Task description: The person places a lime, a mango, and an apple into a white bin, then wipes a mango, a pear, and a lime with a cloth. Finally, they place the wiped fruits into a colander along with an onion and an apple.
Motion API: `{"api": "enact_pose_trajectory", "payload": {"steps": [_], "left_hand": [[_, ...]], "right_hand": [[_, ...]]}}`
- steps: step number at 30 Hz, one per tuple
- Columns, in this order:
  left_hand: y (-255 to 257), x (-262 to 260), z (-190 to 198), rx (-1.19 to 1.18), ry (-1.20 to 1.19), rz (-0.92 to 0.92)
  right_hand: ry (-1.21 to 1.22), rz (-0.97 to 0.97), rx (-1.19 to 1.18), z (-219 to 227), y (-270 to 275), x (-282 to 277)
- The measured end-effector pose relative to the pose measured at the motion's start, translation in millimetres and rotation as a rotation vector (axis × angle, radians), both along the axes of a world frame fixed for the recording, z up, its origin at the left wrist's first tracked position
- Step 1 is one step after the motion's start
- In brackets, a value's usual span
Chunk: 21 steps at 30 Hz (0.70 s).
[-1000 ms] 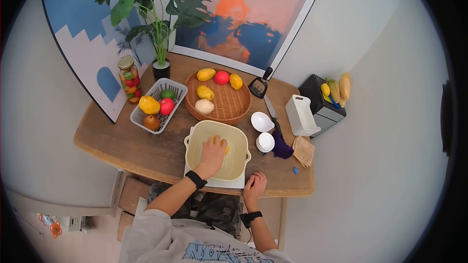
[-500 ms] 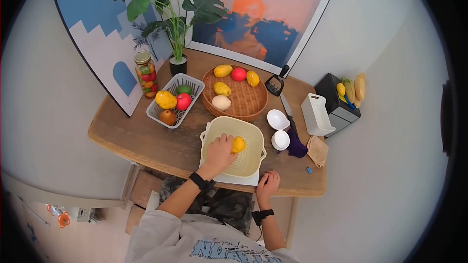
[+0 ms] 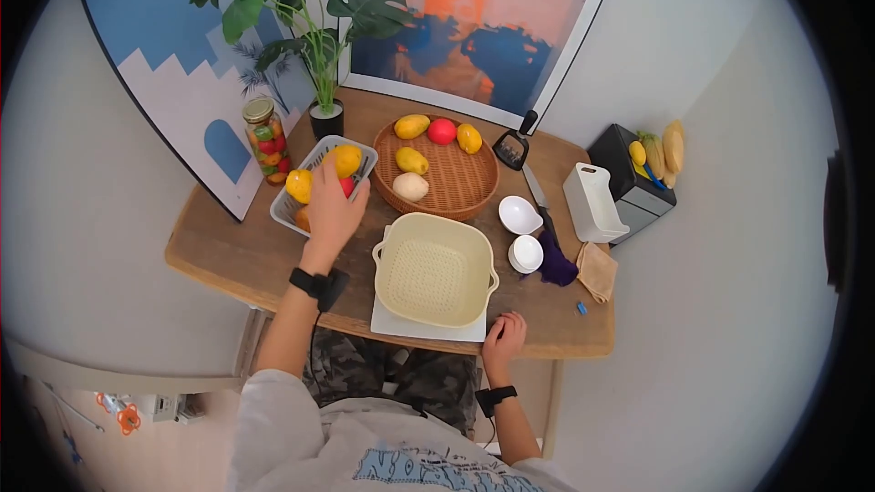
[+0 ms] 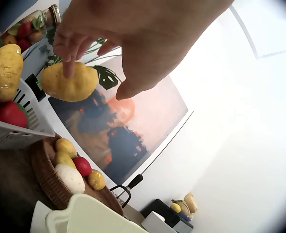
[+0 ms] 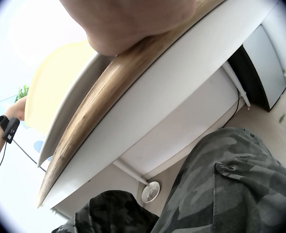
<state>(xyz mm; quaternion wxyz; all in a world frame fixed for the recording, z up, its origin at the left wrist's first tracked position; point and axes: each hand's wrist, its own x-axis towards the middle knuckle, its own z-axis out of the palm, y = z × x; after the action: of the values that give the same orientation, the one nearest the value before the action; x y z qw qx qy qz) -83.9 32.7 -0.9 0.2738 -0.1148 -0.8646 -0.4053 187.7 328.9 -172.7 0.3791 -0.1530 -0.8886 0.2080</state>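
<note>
My left hand [image 3: 335, 214] holds a lumpy yellow potato [image 3: 347, 160] over the grey slatted basket [image 3: 282, 210]. In the left wrist view a finger lies across the potato [image 4: 82, 85], and the thumb stands apart from it. Inside the basket are a second yellow potato [image 3: 298, 186] and a red round fruit [image 4: 11, 114], partly hidden by the hand in the head view. A cream colander [image 3: 437, 271] stands on a white board [image 3: 428, 329] at the front edge. My right hand [image 3: 506, 334] rests on the table edge beside that board, fingers loosely curled.
Behind the colander sits a round wicker tray [image 3: 460, 178] with several fruits and vegetables. To the right are white bowls [image 3: 520, 216], a knife [image 3: 536, 189], a purple cloth [image 3: 557, 264] and a white bin [image 3: 594, 205]. A glass jar [image 3: 266, 141] and a potted plant [image 3: 326, 118] stand behind the basket.
My left hand has lifted the yellow potato out of the colander and carried it left and back to above the grey basket. The right hand stays at the table edge.
</note>
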Motion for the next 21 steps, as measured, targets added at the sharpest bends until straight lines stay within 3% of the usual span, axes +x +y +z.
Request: {"api": "enact_pose_trajectory", "payload": {"steps": [4, 6, 9, 12, 16, 21], "left_hand": [[6.0, 46.6, -58.5, -0.104, 0.009, -0.101], [6.6, 78.1, -80.5, -0.078, -0.143, -0.162], [4.6, 112.1, -95.9, 0.208, -0.561, -0.315], [-1.5, 118.3, -112.4, 0.337, -0.585, -0.377], [-5.3, 108.8, -99.5, 0.033, -0.568, -0.336], [5.4, 108.7, -104.4, 0.314, -0.501, -0.419]], "right_hand": [[-0.037, -0.05, -0.001, -1.2, -2.9, 1.7], [-0.054, -0.047, 0.001, 3.6, -3.3, 2.5], [-0.06, -0.041, 0.004, 3.8, -3.2, 2.6], [-0.056, -0.045, 0.02, 0.7, -1.1, 1.5], [-0.039, -0.044, -0.002, 1.9, -3.6, 0.7], [-0.037, -0.072, -0.01, -3.6, -3.2, 1.5]]}}
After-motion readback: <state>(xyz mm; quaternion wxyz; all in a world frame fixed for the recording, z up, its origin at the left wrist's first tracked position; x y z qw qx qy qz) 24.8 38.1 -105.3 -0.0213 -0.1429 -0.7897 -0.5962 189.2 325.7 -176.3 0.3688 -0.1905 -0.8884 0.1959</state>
